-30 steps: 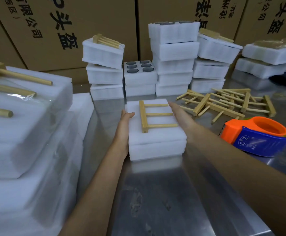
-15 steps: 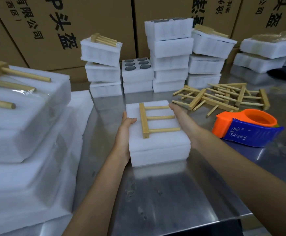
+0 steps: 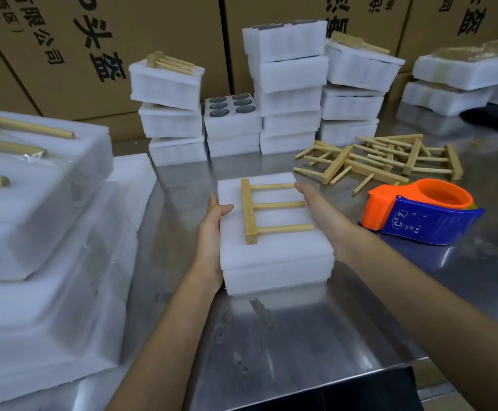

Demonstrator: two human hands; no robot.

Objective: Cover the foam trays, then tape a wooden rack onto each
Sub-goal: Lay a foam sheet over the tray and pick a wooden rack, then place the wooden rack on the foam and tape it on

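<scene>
Both hands, left (image 3: 212, 232) and right (image 3: 320, 215), reach forward, fingers extended, palms facing.

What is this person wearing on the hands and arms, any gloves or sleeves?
Nothing shows on either. The left hand and right hand are bare, with no gloves, rings or watch visible. Both forearms are uncovered right to the bottom edge of the picture, so no sleeve comes into view.
</scene>
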